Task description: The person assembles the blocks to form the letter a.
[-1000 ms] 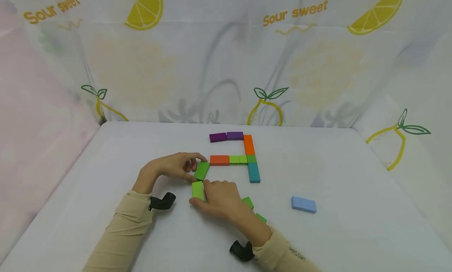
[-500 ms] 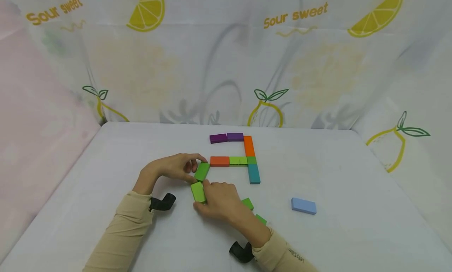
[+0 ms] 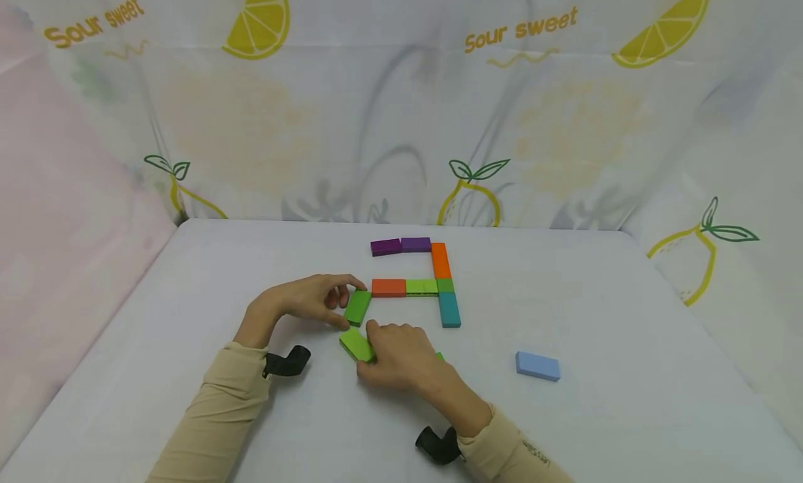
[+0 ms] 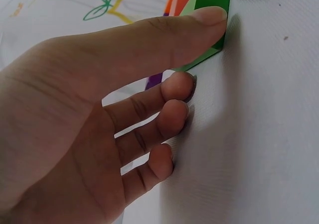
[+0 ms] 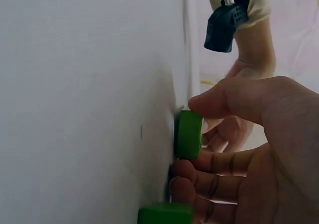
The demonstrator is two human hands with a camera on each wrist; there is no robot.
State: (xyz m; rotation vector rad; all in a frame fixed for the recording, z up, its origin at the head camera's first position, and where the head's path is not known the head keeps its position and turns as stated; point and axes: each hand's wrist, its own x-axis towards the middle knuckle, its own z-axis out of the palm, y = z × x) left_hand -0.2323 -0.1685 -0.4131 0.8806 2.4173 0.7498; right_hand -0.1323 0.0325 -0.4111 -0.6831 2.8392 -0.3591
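My left hand (image 3: 307, 300) pinches a flat green block (image 3: 357, 307) between thumb and index finger, one at each end, while its other fingers curl below. This block lies slanted, its upper end by the left end of a red-orange block (image 3: 388, 288). Just nearer to me, my right hand (image 3: 401, 357) holds a light green block (image 3: 355, 345) between thumb and forefinger. That piece is turned diagonally, with a small gap to the left hand's block. In the right wrist view, the held block's green end (image 5: 190, 134) shows between thumb and fingers.
Right of the red-orange block runs a light green one (image 3: 421, 287), meeting a column of orange (image 3: 441, 261), green (image 3: 445, 285) and teal (image 3: 449, 310). Two purple blocks (image 3: 401, 245) extend left from its top. A light blue block (image 3: 537, 366) lies apart at right. Another green block (image 5: 164, 215) sits by my right fingers.
My right hand has shifted slightly right and turned the light green block from nearly upright to diagonal, parting it from the other green block. My left hand stays put. One loose green block is now covered.
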